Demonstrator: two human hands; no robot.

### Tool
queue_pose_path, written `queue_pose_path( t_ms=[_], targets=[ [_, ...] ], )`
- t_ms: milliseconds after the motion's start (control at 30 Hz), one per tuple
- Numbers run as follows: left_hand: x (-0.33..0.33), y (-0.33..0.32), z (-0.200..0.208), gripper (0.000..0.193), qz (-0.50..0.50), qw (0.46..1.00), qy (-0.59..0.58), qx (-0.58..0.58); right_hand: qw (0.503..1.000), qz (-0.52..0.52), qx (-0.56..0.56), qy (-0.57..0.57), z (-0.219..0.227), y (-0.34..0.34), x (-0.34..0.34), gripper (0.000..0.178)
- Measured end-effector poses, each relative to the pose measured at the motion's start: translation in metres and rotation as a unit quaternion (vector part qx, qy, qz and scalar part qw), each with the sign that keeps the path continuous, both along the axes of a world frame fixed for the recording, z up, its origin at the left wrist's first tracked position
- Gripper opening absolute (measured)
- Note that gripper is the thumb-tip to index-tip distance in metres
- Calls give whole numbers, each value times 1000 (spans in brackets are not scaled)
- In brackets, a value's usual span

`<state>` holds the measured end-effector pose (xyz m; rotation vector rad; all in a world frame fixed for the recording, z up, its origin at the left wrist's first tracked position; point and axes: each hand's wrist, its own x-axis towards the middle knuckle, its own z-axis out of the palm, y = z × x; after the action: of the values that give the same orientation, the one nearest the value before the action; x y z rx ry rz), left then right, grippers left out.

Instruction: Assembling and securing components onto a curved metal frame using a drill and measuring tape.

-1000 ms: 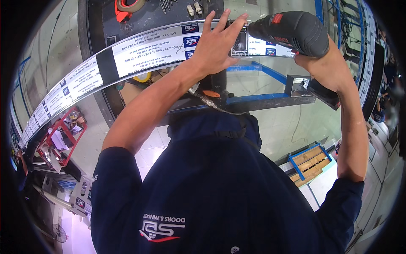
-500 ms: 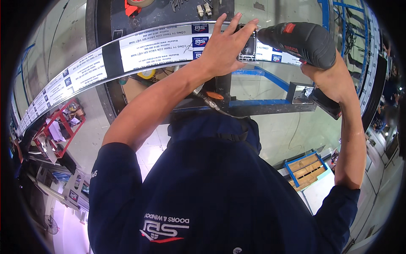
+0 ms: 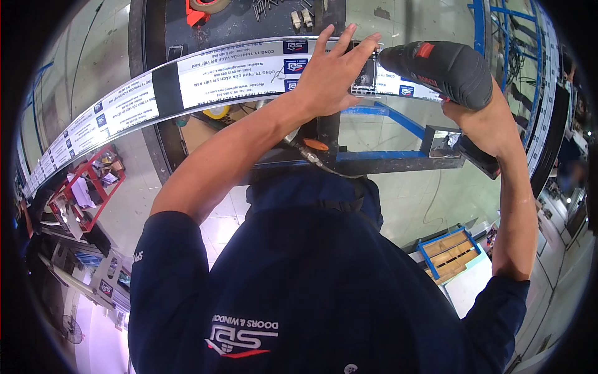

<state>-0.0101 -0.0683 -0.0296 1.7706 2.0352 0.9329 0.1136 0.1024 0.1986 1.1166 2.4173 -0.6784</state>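
Note:
A long metal profile [image 3: 218,71] wrapped in white printed film lies across the workbench ahead of me. My left hand [image 3: 330,75] rests on it with fingers spread, the fingertips at its far edge and the thumb toward the near edge. Beside those fingers is a dark, shiny rectangular section [image 3: 365,73] of the profile, partly hidden by the hand. My right hand [image 3: 483,121] is wrapped round the grip of a black cordless drill [image 3: 442,68]. The drill lies nearly level, its front end pointing left at the dark section; whether its tip touches is too small to tell.
On the dark bench top [image 3: 240,25] lie a tape roll [image 3: 208,5], a red tool [image 3: 197,15], several loose screws and two pale fittings [image 3: 301,19]. An air hose [image 3: 309,156] hangs by the near edge. Blue frame bars [image 3: 386,154] run below the profile. A red rack [image 3: 99,187] stands left.
The view has shifted slightly. Both hands and the drill keep nearly the same place on the profile, and the right hand still grips the drill.

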Motion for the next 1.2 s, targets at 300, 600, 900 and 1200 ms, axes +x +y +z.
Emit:
queue_pose_path(
  t_ms=[300,600,900,1200],
  targets=[
    [1,-1,1,115,7,1000,-4,2,1000,5,0,-7,-4,10,4,56],
    [1,-1,0,116,4,1000,-16,-3,1000,11,-2,-5,-2,8,2,53],
    [0,-1,0,115,0,1000,14,-2,999,24,-5,26,-2,6,1,47],
    [1,-2,3,114,5,1000,-18,-2,999,19,-7,28,4,-2,-3,41]
  ],
)
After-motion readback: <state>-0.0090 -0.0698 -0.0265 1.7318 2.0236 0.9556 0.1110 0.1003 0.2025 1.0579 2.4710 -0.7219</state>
